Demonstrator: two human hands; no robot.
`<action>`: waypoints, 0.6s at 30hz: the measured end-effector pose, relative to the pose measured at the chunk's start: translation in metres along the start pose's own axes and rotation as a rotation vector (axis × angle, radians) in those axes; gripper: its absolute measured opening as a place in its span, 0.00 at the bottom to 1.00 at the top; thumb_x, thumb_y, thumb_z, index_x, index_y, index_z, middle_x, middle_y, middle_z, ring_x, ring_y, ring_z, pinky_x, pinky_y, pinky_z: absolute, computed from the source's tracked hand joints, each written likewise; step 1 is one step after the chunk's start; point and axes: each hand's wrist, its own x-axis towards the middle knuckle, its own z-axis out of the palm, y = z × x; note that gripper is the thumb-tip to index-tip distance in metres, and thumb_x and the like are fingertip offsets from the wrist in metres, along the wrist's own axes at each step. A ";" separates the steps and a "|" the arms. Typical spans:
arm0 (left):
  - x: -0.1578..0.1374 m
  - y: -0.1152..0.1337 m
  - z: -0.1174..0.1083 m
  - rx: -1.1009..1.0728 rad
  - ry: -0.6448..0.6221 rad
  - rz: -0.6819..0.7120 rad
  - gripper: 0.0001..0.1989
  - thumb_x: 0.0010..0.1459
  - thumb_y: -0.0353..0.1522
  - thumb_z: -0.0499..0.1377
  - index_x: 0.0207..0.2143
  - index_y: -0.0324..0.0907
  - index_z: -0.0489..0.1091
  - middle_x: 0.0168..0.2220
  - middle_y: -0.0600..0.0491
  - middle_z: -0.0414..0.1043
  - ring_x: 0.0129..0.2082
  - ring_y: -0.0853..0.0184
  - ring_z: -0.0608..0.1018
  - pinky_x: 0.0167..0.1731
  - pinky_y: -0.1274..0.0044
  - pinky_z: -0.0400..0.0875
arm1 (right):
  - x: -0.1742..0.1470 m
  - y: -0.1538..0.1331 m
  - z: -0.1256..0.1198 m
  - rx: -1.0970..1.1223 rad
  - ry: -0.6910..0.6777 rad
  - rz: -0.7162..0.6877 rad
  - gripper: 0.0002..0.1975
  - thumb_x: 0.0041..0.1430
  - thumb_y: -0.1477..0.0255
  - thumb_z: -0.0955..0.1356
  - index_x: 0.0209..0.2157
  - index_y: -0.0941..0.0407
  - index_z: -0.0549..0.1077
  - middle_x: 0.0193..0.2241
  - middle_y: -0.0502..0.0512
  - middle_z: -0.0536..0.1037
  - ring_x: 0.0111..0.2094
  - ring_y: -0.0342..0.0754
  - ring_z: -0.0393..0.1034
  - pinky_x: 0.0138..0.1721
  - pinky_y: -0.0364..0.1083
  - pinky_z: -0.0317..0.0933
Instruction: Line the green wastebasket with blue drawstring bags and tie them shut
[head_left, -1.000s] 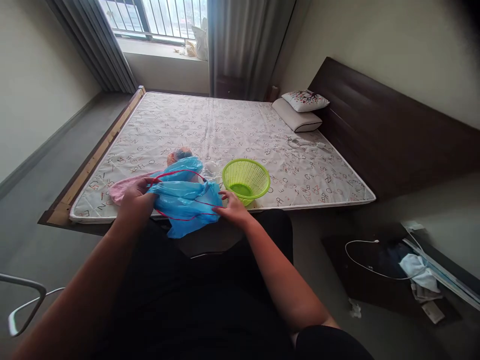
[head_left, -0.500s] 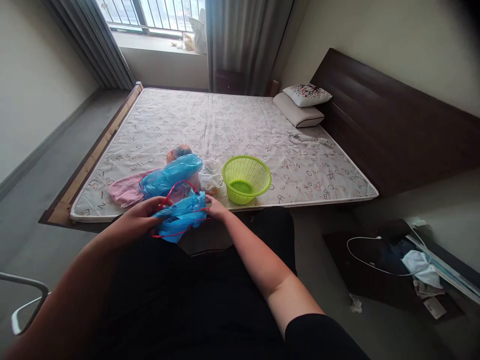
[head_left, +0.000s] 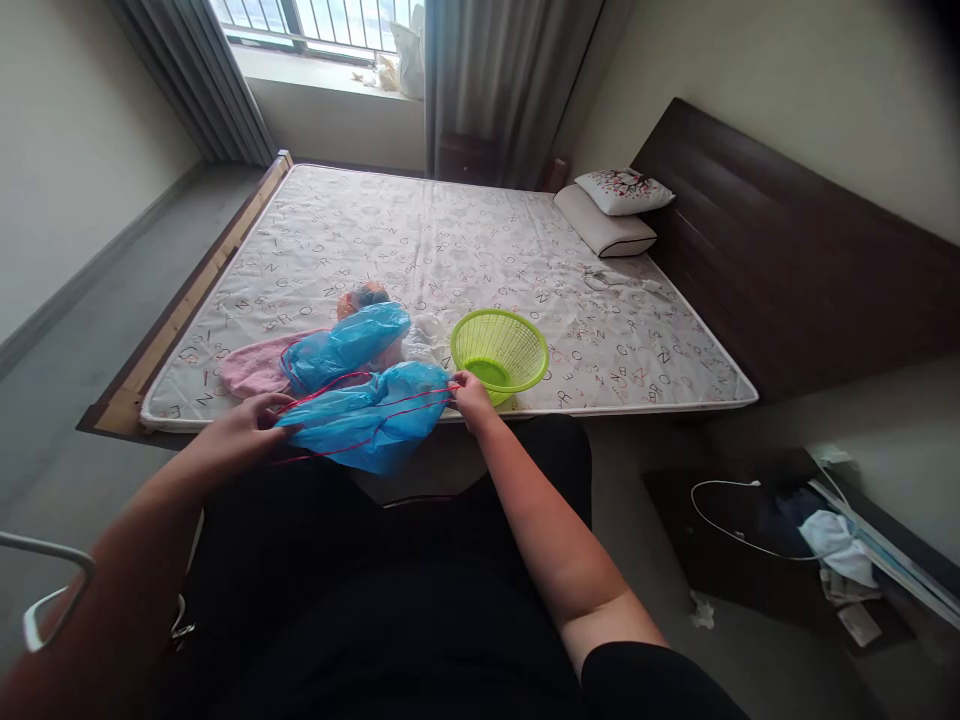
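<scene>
A blue plastic bag [head_left: 375, 420] with red drawstrings is stretched between my two hands, over my lap at the mattress edge. My left hand [head_left: 255, 425] grips its left end, fingers closed on the plastic and string. The right end is pinched by my right hand [head_left: 472, 398], just in front of a green plastic basket [head_left: 499, 345]. Behind the bag, a second blue plastic bag [head_left: 349, 340] lies on the mattress, partly over a pink cloth [head_left: 253, 368]. White crumpled plastic [head_left: 424, 340] and an orange-and-grey bundle [head_left: 363, 297] lie beside it.
The patterned mattress [head_left: 420, 240] fills the bed frame, with two pillows [head_left: 622, 192] near the dark headboard [head_left: 772, 230]. At right, a low dark table [head_left: 675, 510] carries a white cable and a white cloth [head_left: 836, 540]. A bent metal tube [head_left: 67, 555] is at lower left.
The bunched blue bag has been pulled out wide. My right hand has moved right towards the basket, and my left hand has moved left. The view has shifted slightly.
</scene>
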 end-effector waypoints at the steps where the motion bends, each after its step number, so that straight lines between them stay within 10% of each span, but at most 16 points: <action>1: -0.001 -0.001 0.003 0.020 -0.074 -0.008 0.39 0.43 0.46 0.79 0.55 0.39 0.77 0.32 0.51 0.82 0.29 0.59 0.81 0.26 0.77 0.74 | -0.005 -0.004 -0.001 0.019 -0.004 0.008 0.10 0.57 0.69 0.71 0.38 0.53 0.66 0.33 0.47 0.72 0.32 0.43 0.69 0.35 0.44 0.69; 5: -0.007 0.014 0.031 0.183 -0.041 0.195 0.45 0.45 0.49 0.78 0.63 0.45 0.74 0.55 0.43 0.81 0.51 0.46 0.82 0.47 0.66 0.79 | -0.026 -0.017 0.001 0.052 -0.032 0.039 0.12 0.56 0.67 0.71 0.38 0.52 0.65 0.30 0.45 0.70 0.29 0.43 0.66 0.31 0.43 0.67; 9: -0.006 0.041 0.080 0.330 0.115 0.384 0.50 0.44 0.48 0.78 0.68 0.48 0.70 0.74 0.39 0.62 0.75 0.36 0.59 0.71 0.50 0.54 | -0.044 -0.028 0.008 0.029 -0.095 0.012 0.12 0.57 0.64 0.72 0.37 0.52 0.66 0.28 0.44 0.68 0.26 0.42 0.63 0.28 0.41 0.61; 13: 0.014 0.055 0.108 0.345 -0.016 0.401 0.28 0.59 0.42 0.69 0.62 0.49 0.77 0.56 0.42 0.81 0.59 0.43 0.79 0.68 0.53 0.58 | -0.058 -0.044 0.005 -0.074 -0.141 -0.135 0.11 0.57 0.64 0.72 0.38 0.52 0.69 0.29 0.45 0.72 0.27 0.42 0.63 0.29 0.41 0.59; 18: 0.045 0.054 0.086 0.353 0.091 0.285 0.14 0.62 0.37 0.60 0.45 0.45 0.82 0.37 0.46 0.81 0.37 0.52 0.82 0.43 0.68 0.72 | -0.075 -0.075 -0.024 -0.410 -0.189 -0.282 0.09 0.59 0.66 0.73 0.40 0.52 0.73 0.25 0.43 0.70 0.26 0.43 0.61 0.29 0.43 0.54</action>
